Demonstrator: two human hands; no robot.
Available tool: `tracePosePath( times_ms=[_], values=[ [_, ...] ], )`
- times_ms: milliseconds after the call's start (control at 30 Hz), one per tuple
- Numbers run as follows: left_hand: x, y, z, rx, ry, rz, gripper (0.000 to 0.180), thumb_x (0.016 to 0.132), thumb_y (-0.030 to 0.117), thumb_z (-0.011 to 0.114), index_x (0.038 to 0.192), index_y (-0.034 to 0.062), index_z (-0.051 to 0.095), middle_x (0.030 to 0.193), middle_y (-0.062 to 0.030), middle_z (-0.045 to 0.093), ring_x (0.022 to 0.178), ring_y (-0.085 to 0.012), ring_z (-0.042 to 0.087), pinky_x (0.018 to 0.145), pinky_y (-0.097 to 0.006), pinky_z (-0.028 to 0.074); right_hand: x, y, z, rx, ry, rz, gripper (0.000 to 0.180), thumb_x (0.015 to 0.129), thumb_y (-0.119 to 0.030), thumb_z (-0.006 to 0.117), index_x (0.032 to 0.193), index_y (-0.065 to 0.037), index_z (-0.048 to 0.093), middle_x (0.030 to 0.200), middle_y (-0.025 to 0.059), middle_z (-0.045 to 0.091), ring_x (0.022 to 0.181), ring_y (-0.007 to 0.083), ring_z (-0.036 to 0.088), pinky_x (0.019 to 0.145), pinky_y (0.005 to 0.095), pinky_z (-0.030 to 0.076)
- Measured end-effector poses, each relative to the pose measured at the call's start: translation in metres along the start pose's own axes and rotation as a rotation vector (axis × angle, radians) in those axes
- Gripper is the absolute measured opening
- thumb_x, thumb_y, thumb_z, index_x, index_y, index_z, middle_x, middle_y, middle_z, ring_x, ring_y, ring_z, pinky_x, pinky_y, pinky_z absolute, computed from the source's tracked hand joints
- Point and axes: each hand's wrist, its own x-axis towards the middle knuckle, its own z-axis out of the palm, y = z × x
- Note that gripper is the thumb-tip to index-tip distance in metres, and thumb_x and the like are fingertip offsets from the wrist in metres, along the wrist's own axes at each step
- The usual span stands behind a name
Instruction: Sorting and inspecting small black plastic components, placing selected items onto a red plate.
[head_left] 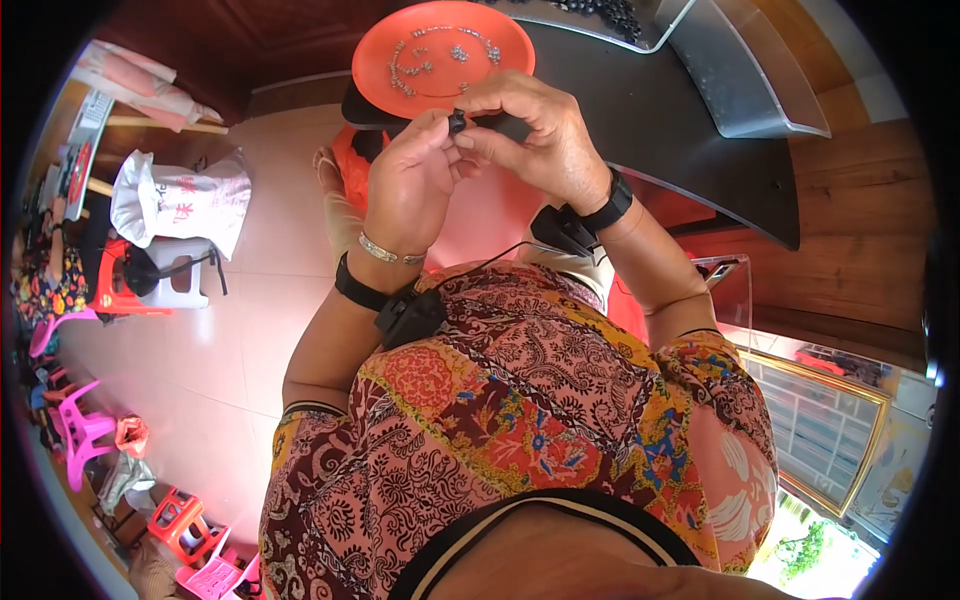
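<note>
Between the fingertips of both hands is a small black piece [457, 122], too small to name more exactly. My left hand [410, 185] pinches it from the left, its fingers bent round it. From the right, my right hand [540, 140] closes thumb and forefinger on the same piece. Just beyond the hands lies a round orange-red plate [372, 72]. Small silvery metal parts [460, 53] are scattered on it, some in a curved row. Both wrists wear black straps, and the left also has a silver bracelet [390, 252].
A black tabletop [640, 130] carries the plate, with a clear plastic bin [745, 110] at its right. Many small black pieces [610, 18] lie in a tray at the far edge. Across the floor to the left are a white sack [185, 205] and several plastic stools.
</note>
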Motion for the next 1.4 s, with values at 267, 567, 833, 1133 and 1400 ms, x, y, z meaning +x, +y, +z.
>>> tracePosePath(
  times_ms=[267,567,833,1133,1400],
  values=[
    [0.004,-0.004,0.002,0.009,0.008,-0.03,0.023,0.096,0.022,0.043,0.104,0.0042,0.056,0.097,-0.0055,0.063,0.091,-0.0169,0.058,0.08,-0.032,0.044,-0.004,0.005,0.0,-0.165,0.038,-0.091,0.032,0.067,-0.006,0.079,0.096,-0.007,0.064,0.085,0.0072,0.065,0.078,0.0238,0.064,0.069,0.0323,0.053],
    [0.002,-0.006,0.02,0.067,-0.027,0.008,0.029,0.096,0.022,0.036,0.104,-0.0019,0.05,0.088,-0.0175,0.063,0.082,-0.0269,0.061,0.082,-0.038,0.045,-0.012,0.006,0.005,-0.34,0.065,-0.178,0.019,0.071,-0.011,0.071,0.084,-0.004,0.058,0.079,0.0087,0.06,0.075,0.0289,0.06,0.065,0.037,0.051],
    [0.005,-0.013,0.023,0.033,-0.082,-0.014,0.03,0.096,0.022,0.035,0.107,-0.0015,0.051,0.092,-0.0164,0.063,0.084,-0.0269,0.061,0.082,-0.037,0.045,-0.011,0.006,-0.009,-0.364,-0.045,-0.147,0.025,0.072,-0.01,0.073,0.094,-0.004,0.062,0.087,0.0104,0.064,0.078,0.031,0.062,0.069,0.0365,0.052],
    [0.0,-0.005,-0.006,-0.05,0.019,-0.106,0.029,0.093,0.024,0.045,0.106,0.0006,0.056,0.093,-0.0102,0.062,0.086,-0.0219,0.06,0.078,-0.033,0.047,0.055,0.027,-0.183,-1.13,0.388,0.039,0.02,0.079,-0.016,0.068,0.094,-0.004,0.067,0.088,0.0145,0.067,0.082,0.0319,0.063,0.072,0.0374,0.051],
    [0.001,-0.005,-0.014,-0.076,0.055,-0.117,0.026,0.093,0.023,0.044,0.101,0.002,0.056,0.09,-0.0099,0.062,0.082,-0.0221,0.06,0.075,-0.033,0.047,0.058,0.118,-0.249,-1.325,0.467,0.014,0.026,0.082,-0.028,0.066,0.097,-0.008,0.07,0.091,0.0125,0.069,0.082,0.0294,0.066,0.073,0.0368,0.052]
  ],
)
